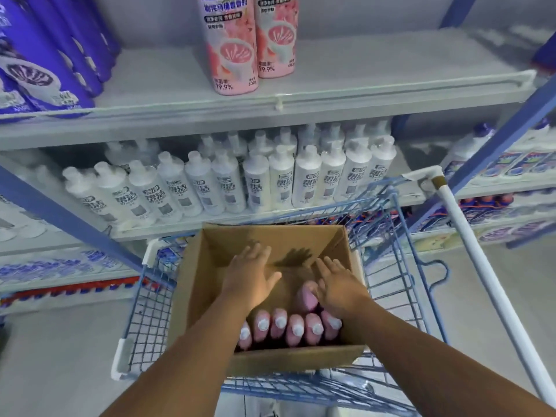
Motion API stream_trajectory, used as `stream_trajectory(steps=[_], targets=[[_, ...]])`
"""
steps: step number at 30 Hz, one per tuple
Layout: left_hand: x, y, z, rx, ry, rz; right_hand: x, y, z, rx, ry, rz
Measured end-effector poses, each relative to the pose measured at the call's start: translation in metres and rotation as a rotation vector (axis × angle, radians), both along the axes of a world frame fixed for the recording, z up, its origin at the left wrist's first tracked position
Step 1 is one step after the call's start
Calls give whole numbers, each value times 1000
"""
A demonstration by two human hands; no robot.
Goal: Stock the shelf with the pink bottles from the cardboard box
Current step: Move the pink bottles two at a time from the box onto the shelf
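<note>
A shop: stocked shelves and a wire trolley

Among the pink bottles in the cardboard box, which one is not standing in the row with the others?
The pink bottle beside the right hand. It sits apart, farther into the cardboard box, while the others form a row along the near wall, caps up.

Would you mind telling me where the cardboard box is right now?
The cardboard box sits in the blue cart at lower centre of the head view, below the white bottles, with both hands reaching in.
</note>
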State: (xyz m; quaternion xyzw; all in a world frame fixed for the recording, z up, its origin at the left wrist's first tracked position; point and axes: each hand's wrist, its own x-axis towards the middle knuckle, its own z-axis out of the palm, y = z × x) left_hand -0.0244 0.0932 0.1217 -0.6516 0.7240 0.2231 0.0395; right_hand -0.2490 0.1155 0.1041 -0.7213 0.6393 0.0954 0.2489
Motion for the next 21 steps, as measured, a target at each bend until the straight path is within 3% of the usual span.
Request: stream_trajectory(steps=[7, 17, 21], targets=[[-25, -11, -49, 122, 43, -150, -12, 5, -26, 130, -22, -120], [-64, -6, -121, 225, 149, -114, -19, -29, -90, 200, 12, -73], [-81, -7, -152, 279, 219, -43, -18, -41, -126, 227, -56, -193]])
